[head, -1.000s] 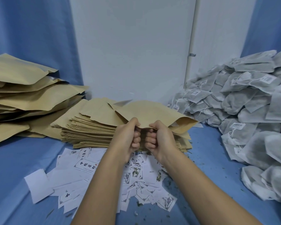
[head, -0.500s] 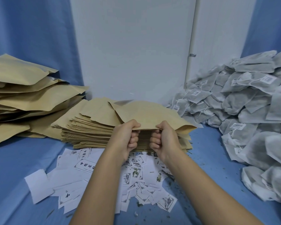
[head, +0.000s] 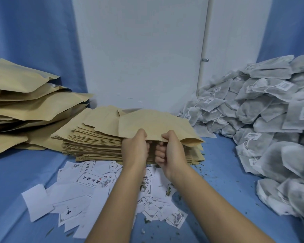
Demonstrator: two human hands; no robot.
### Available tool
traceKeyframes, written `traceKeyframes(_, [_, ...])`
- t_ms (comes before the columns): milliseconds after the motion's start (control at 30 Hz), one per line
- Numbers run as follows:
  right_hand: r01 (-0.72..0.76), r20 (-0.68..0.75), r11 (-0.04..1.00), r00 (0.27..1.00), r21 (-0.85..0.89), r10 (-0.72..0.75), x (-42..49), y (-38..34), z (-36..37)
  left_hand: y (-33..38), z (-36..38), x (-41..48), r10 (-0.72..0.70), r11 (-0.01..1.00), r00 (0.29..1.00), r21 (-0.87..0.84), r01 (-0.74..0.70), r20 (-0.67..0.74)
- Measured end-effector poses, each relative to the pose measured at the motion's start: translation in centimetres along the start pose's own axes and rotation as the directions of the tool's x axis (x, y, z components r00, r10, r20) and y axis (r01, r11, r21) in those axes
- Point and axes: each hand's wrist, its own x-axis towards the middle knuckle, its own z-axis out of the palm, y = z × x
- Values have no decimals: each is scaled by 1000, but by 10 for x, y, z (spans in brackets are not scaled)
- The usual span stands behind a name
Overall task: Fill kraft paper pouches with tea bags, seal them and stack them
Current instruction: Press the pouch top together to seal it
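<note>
One flat kraft paper pouch (head: 153,122) is held just above the stack of empty kraft pouches (head: 93,142) at the table's middle. My left hand (head: 134,149) pinches its near edge with thumb on top and fingers curled beneath. Right beside it, my right hand (head: 171,152) grips the same edge the same way. The pouch's right corner gapes a little. A big heap of grey mesh tea bags (head: 263,109) with white tags fills the right side. Filled kraft pouches (head: 25,102) are piled at the left.
Loose white printed labels (head: 93,181) lie scattered on the blue table (head: 223,174) in front of the stack, under my forearms. Tea crumbs dot the surface. A white wall and blue curtains close off the back.
Both hands have drawn closer together again on the pouch's near edge, and the pouch has tipped slightly with its right corner lower. Nothing else has moved.
</note>
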Motion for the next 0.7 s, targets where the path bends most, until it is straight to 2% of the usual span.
traceKeyframes(200, [-66,54,990,997,125,60,0,-4,0,5,-3,2,3,996,1000,-92,-5,-30])
traceKeyframes(300, [-52,-3,979,999,196,53,2,-7,-5,6,-7,5,4,995,999,-94,-9,-53])
traceKeyframes(400, [-68,26,982,998,175,65,3,-6,-3,5,-6,4,-53,988,998,-146,49,-27])
traceKeyframes(533, [-112,138,991,985,68,102,0,-2,0,5,-3,-2,-71,997,986,5,72,148])
traceKeyframes(700, [-117,68,962,992,248,103,4,1,-5,4,-3,0,-78,997,990,-11,80,117])
